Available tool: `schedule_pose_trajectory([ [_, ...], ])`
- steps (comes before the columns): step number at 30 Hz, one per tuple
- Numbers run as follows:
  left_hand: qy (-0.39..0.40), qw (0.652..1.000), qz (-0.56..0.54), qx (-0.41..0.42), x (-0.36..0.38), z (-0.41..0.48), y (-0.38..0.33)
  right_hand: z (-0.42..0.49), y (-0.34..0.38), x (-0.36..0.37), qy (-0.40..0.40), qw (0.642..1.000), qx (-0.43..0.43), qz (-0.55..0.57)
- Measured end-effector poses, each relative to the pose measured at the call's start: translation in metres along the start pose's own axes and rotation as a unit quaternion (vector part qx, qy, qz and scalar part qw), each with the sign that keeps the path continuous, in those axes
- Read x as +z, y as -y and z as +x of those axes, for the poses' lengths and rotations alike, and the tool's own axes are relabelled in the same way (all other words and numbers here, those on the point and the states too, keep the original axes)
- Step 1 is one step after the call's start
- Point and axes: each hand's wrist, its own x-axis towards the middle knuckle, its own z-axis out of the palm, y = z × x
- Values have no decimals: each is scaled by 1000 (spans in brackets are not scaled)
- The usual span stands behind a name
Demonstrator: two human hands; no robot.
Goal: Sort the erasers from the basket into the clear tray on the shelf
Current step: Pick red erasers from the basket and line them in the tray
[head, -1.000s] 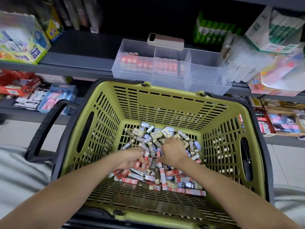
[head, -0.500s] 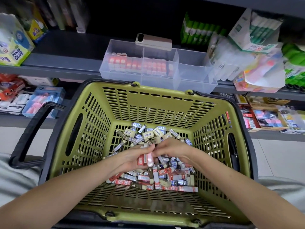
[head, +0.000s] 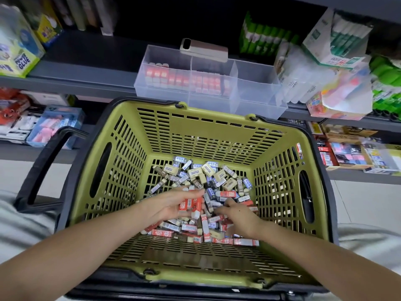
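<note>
A green basket (head: 201, 127) holds a heap of erasers (head: 208, 177) in red, blue, brown and cream sleeves. My left hand (head: 171, 207) is palm up over the heap and holds several red-sleeved erasers (head: 191, 204). My right hand (head: 238, 216) reaches down into the heap beside them, its fingertips among the erasers; what they touch is hidden. On the shelf behind the basket stands the clear tray (head: 256, 94) with three compartments. Red erasers fill its left and middle compartments, and the right one shows none.
A phone (head: 204, 51) lies on the tray's back rim. Glue boxes (head: 19, 55) stand at the left, green glue sticks (head: 264, 40) and plastic packs (head: 325, 83) at the right. The basket's black handle (head: 41, 166) sticks out to the left. A lower shelf carries more packs.
My left hand has turned palm up with red erasers gathered in it. My right hand has drawn away from it and dropped into the heap to the right.
</note>
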Motion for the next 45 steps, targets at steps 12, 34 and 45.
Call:
schedule_pose_trajectory([
  [12, 1, 999, -24, 35, -1, -3, -11, -14, 14, -45, -106, 934, -4, 342],
  [34, 66, 987, -118, 84, 5, -4, -27, -21, -17, -73, -55, 962, 113, 241],
  [45, 99, 987, -107, 60, 9, -13, -29, 3, -49, -21, -81, 992, 88, -44],
])
